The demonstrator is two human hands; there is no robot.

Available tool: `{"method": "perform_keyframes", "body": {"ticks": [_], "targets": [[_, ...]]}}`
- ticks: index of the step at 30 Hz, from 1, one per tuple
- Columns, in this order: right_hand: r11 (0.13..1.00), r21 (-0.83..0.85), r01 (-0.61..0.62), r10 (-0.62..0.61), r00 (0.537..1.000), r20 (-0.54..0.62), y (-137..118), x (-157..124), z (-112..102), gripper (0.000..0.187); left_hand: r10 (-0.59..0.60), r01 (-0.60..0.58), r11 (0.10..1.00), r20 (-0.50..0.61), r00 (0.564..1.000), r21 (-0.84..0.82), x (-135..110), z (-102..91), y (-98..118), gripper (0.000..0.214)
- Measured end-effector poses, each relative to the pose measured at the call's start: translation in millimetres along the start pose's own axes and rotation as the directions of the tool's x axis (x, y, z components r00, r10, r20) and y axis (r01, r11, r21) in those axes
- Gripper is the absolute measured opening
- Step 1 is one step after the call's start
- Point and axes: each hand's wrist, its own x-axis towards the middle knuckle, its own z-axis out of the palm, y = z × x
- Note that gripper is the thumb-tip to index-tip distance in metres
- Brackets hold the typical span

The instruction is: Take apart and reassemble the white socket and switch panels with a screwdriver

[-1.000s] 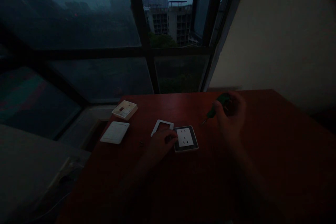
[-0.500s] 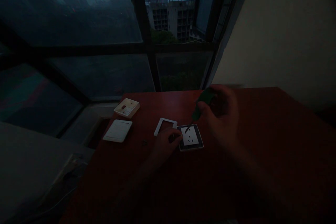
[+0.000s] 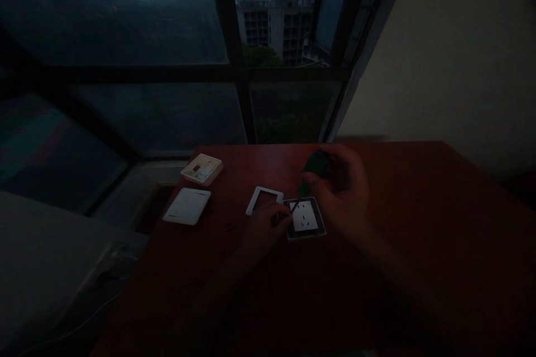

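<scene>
A wall socket (image 3: 306, 218) with a white face and dark frame lies on the red-brown table (image 3: 419, 223). My left hand (image 3: 263, 230) rests on the table with its curled fingers pressed against the socket's left edge. My right hand (image 3: 341, 192) is closed round a green-handled screwdriver (image 3: 312, 170), whose tip points down at the socket's upper left corner. A loose white frame (image 3: 263, 199) lies just behind my left hand. The room is very dark.
Two white switch plates lie at the table's left end: a flat one (image 3: 187, 206) and a thicker one (image 3: 201, 168) behind it. A tiny dark item (image 3: 229, 227) lies left of my left hand. A large window stands behind the table, a wall to the right.
My right hand has carried the screwdriver left and down from beside the socket until its tip is at the socket's upper left corner. My left hand stayed on the socket's left edge.
</scene>
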Motion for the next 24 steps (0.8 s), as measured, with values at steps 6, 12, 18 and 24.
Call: {"method": "perform_keyframes", "body": {"ticks": [6,12,18,24], "targets": [[1.0,-0.027,0.013,-0.013,1.0,0.017,-2.1,0.1,-1.2,0.044,0.005,-0.005,1.0,0.022,1.0,0.028,-0.2,0.1,-0.4,0.007],[0.998,-0.048,0.044,-0.044,0.999,-0.001,-2.5,1.1,-1.7,0.044,0.011,-0.012,0.999,0.015,1.0,0.052,-0.8,-0.7,1.3,0.006],[1.0,-0.019,0.02,-0.02,1.0,0.012,-3.2,0.8,0.7,0.042,0.033,-0.033,0.998,0.005,0.999,0.045,-0.8,-1.6,3.7,0.005],[1.0,-0.003,0.029,-0.029,1.0,-0.009,-4.5,4.2,-1.2,0.041,0.033,-0.033,0.998,0.009,0.999,0.049,-1.5,-0.3,1.2,0.004]]}}
